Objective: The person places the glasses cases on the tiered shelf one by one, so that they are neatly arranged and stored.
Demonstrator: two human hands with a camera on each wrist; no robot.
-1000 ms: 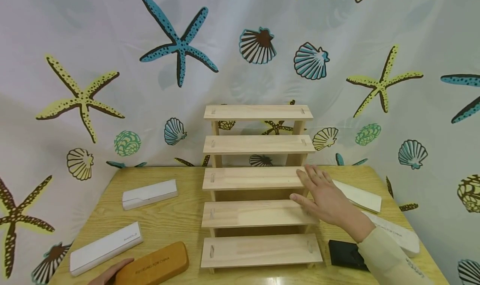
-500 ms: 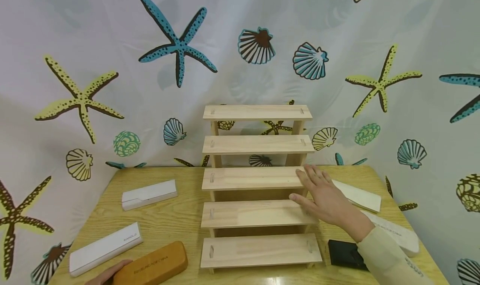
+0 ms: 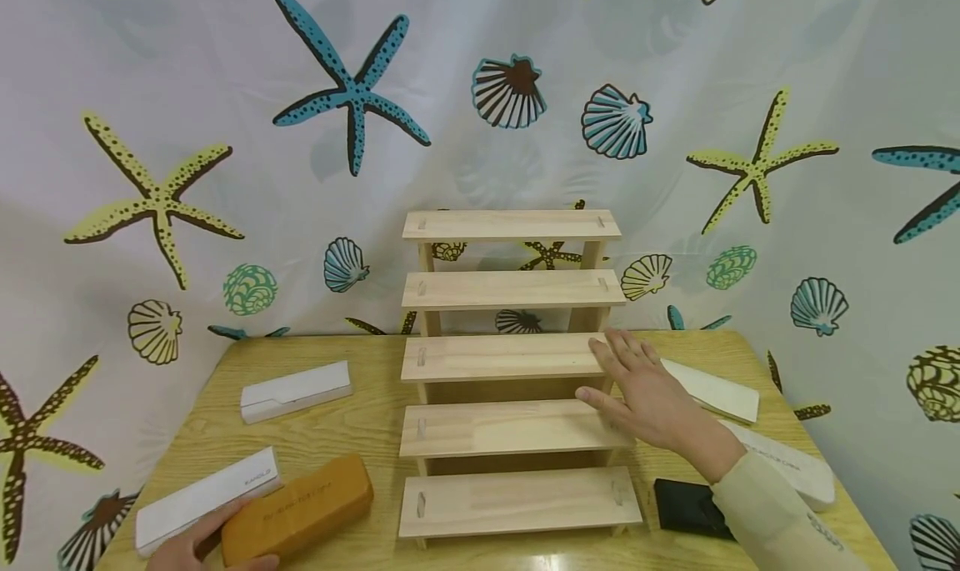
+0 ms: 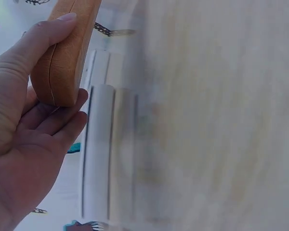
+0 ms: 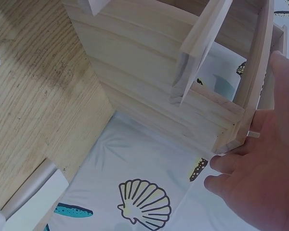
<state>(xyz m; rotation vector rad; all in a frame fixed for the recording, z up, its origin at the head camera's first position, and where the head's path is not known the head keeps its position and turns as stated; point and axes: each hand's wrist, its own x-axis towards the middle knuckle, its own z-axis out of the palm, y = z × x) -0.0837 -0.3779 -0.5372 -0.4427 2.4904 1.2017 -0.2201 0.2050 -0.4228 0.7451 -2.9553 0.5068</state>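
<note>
My left hand (image 3: pixel 197 546) grips an orange-brown glasses case (image 3: pixel 302 508) by its near end, thumb on one side and fingers on the other. In the left wrist view the case (image 4: pixel 62 62) stands off the table, tilted, with thumb and fingers round its end. My right hand (image 3: pixel 648 400) touches the right end of the middle board of a five-step wooden display stand (image 3: pixel 487 358), its fingers extended. The right wrist view has that hand (image 5: pixel 260 178) at the stand's side, fingertips right at a board's edge (image 5: pixel 238 137).
Two white cases, one (image 3: pixel 296 392) farther back and one (image 3: pixel 206 498) nearer, lie left of the stand. To its right are a cream case (image 3: pixel 712 390), a pale case (image 3: pixel 787 467) and a black case (image 3: pixel 686 508). A patterned curtain (image 3: pixel 517 179) hangs behind the table.
My left hand has come further into view and taken hold of the orange-brown case, raising it slightly and tilting it. The right hand stays at the stand. The head view has shifted slightly.
</note>
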